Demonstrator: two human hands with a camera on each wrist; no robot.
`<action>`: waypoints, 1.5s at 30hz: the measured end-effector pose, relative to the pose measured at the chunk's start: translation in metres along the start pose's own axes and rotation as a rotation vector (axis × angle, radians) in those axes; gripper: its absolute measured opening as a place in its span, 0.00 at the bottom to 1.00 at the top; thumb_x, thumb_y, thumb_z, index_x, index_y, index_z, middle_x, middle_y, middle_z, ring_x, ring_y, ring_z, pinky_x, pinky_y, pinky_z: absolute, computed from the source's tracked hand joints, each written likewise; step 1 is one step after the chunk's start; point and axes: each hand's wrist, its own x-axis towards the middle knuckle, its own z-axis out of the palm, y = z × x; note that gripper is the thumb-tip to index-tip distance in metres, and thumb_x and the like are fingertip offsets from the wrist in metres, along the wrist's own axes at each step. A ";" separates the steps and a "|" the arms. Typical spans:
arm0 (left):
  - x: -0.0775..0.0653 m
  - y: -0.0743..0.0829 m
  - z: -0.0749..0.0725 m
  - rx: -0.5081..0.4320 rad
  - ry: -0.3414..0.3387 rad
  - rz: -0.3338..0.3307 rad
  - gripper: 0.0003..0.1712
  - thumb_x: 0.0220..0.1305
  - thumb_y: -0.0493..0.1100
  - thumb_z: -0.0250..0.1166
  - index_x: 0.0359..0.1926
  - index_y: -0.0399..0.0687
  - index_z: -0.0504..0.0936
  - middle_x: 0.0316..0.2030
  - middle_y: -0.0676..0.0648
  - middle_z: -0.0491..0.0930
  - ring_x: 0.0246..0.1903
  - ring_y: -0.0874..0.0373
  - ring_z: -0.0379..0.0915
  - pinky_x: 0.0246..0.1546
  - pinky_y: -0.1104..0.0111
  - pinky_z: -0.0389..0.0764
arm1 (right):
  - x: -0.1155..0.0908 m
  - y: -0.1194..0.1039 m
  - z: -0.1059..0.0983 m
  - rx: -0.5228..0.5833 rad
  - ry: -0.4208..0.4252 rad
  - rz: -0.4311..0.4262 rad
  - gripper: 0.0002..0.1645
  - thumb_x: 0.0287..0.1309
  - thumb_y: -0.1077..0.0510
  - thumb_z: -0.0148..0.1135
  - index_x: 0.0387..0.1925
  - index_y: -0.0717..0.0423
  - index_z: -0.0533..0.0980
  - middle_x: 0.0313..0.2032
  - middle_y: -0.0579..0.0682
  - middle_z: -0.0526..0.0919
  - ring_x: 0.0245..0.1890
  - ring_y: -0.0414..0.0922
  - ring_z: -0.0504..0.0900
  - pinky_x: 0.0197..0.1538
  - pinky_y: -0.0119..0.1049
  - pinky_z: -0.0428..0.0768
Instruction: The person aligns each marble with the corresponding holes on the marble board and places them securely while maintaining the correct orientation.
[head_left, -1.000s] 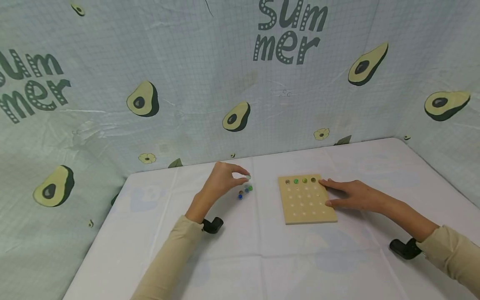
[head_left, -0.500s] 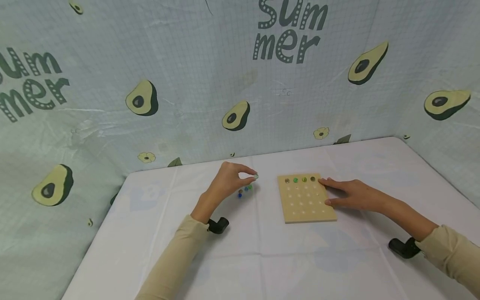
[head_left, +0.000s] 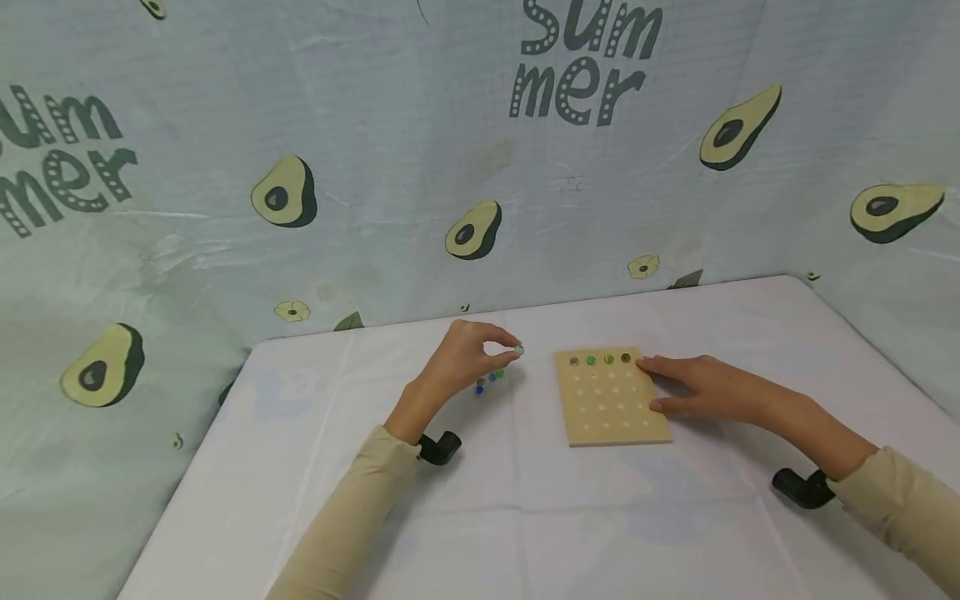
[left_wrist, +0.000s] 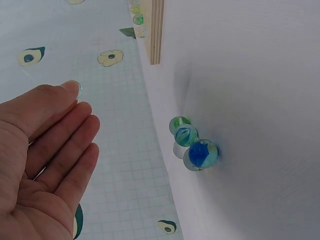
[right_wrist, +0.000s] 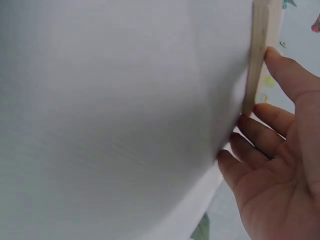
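My left hand (head_left: 467,354) pinches a clear, pale-green marble (head_left: 519,350) between thumb and index finger, above the table and left of the board. In the left wrist view the other fingers of that hand extend loosely, and the marble (left_wrist: 79,90) shows past the thumb tip. A wooden board (head_left: 611,421) with rows of small hollows lies flat; several marbles (head_left: 591,360) sit along its far row. With fingers fairly straight, my right hand (head_left: 705,386) rests against the board's right edge. The right wrist view shows its thumb and fingertips touching the board edge (right_wrist: 257,60).
Below my left hand, a small cluster of loose blue, green and clear marbles (left_wrist: 202,154) lies on the white-covered table (head_left: 465,517). Behind the table hangs a pale cloth (head_left: 375,208) printed with avocados. Each wrist wears a black camera (head_left: 441,448).
My left hand has moved right, toward the board, carrying the pinched marble away from the cluster. The right hand and board have stayed in place.
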 end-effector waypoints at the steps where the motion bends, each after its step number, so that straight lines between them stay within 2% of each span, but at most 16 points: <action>1: 0.000 0.000 0.000 0.002 0.001 -0.001 0.10 0.64 0.40 0.73 0.45 0.45 0.91 0.44 0.47 0.89 0.51 0.53 0.84 0.51 0.56 0.84 | 0.000 0.000 -0.002 -0.014 -0.001 -0.013 0.49 0.64 0.34 0.64 0.75 0.59 0.64 0.72 0.65 0.66 0.70 0.64 0.67 0.66 0.61 0.71; 7: -0.001 0.000 0.004 0.016 0.002 0.001 0.10 0.64 0.41 0.73 0.45 0.45 0.91 0.43 0.48 0.89 0.51 0.53 0.84 0.53 0.56 0.83 | 0.002 -0.001 -0.005 -0.070 0.000 -0.072 0.48 0.65 0.33 0.63 0.72 0.61 0.67 0.69 0.65 0.70 0.67 0.64 0.71 0.64 0.59 0.74; 14: 0.005 0.007 0.013 0.022 -0.023 0.058 0.09 0.63 0.40 0.74 0.44 0.44 0.91 0.41 0.48 0.90 0.46 0.55 0.86 0.47 0.58 0.85 | 0.002 0.003 -0.001 -0.062 0.007 -0.049 0.50 0.64 0.33 0.63 0.73 0.63 0.65 0.71 0.65 0.67 0.69 0.64 0.69 0.65 0.59 0.72; 24: 0.013 0.015 0.023 0.014 -0.056 0.092 0.10 0.64 0.41 0.72 0.46 0.43 0.90 0.42 0.47 0.90 0.48 0.54 0.85 0.53 0.57 0.83 | 0.002 0.000 0.000 -0.112 0.044 -0.087 0.50 0.64 0.32 0.63 0.71 0.65 0.67 0.69 0.66 0.71 0.67 0.63 0.71 0.64 0.58 0.74; 34: 0.021 0.022 0.036 0.017 -0.128 0.063 0.11 0.66 0.42 0.72 0.47 0.44 0.90 0.44 0.48 0.89 0.50 0.55 0.84 0.55 0.60 0.82 | 0.001 0.003 -0.001 -0.100 0.029 -0.091 0.51 0.63 0.32 0.62 0.72 0.64 0.66 0.68 0.67 0.69 0.66 0.63 0.73 0.62 0.57 0.76; 38: 0.023 0.023 0.038 0.013 -0.121 0.053 0.11 0.65 0.42 0.72 0.47 0.44 0.90 0.44 0.49 0.89 0.50 0.55 0.84 0.55 0.60 0.82 | 0.001 0.004 0.001 -0.103 0.037 -0.104 0.51 0.63 0.30 0.62 0.72 0.64 0.67 0.68 0.67 0.70 0.65 0.63 0.74 0.60 0.57 0.77; 45: 0.028 0.022 0.042 0.000 -0.097 0.060 0.10 0.65 0.43 0.72 0.46 0.46 0.91 0.44 0.50 0.89 0.50 0.57 0.84 0.55 0.61 0.82 | 0.001 0.006 0.004 -0.099 0.074 -0.104 0.49 0.63 0.33 0.64 0.72 0.63 0.67 0.68 0.66 0.70 0.65 0.63 0.73 0.61 0.57 0.77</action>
